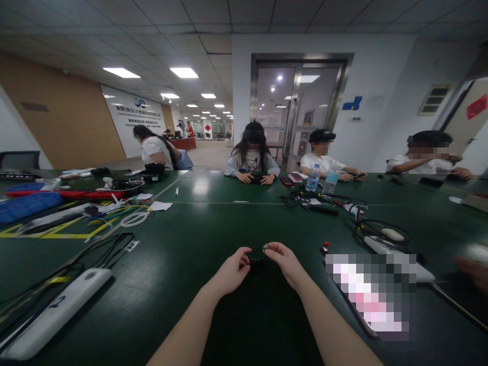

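Note:
Over the dark green table (183,249), my left hand (233,270) curls its fingers around a small black object (255,262) whose kind I cannot make out. Its dark end sticks out toward the right. My right hand (282,262) is raised just beside it, with thumb and forefinger pinched on a tiny light-coloured piece (266,247). The two hands are a short gap apart, and the small pieces do not touch each other. To the right of my right hand lies a small red-and-black item (325,247).
A tablet-like device (366,300), its screen blurred out, lies at right. White power strips (61,310) with cables flank both sides. Water bottles (313,179) and black cables stand farther back. Blue trays (30,206) sit at left. Several people sit across the table.

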`<state>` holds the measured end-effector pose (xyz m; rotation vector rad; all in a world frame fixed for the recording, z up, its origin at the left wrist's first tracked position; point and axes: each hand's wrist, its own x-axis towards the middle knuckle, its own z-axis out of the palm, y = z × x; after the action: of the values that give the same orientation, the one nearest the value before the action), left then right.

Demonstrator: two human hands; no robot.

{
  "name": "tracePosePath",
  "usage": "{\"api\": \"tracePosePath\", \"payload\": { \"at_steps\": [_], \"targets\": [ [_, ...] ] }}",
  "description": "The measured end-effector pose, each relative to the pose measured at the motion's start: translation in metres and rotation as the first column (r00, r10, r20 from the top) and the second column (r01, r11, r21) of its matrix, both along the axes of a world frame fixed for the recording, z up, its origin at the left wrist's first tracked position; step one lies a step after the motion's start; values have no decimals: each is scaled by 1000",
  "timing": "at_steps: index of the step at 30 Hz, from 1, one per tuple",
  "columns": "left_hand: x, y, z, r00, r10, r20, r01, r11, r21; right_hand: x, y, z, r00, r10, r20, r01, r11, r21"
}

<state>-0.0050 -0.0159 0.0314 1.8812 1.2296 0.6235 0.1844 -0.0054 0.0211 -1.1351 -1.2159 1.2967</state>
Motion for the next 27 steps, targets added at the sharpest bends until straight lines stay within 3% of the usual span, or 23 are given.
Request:
{"api": "tracePosePath", "payload": {
  "at_steps": [6,10,18,27],
  "targets": [
    [-3,3,-3,1000,27,12,-27,1000,9,4,1,4,966,-79,-245,51,992,-116],
    [-4,4,-7,999,29,30,-29,1000,6,6,1,5,951,-91,-297,56,991,-123],
    [-3,6,-10,999,23,39,-24,999,24,3,-1,3,990,-28,-137,17,996,-82],
    [-4,6,-9,999,29,33,-29,1000,-3,-1,-6,10,993,108,46,-107,994,-20]
  ]
}}
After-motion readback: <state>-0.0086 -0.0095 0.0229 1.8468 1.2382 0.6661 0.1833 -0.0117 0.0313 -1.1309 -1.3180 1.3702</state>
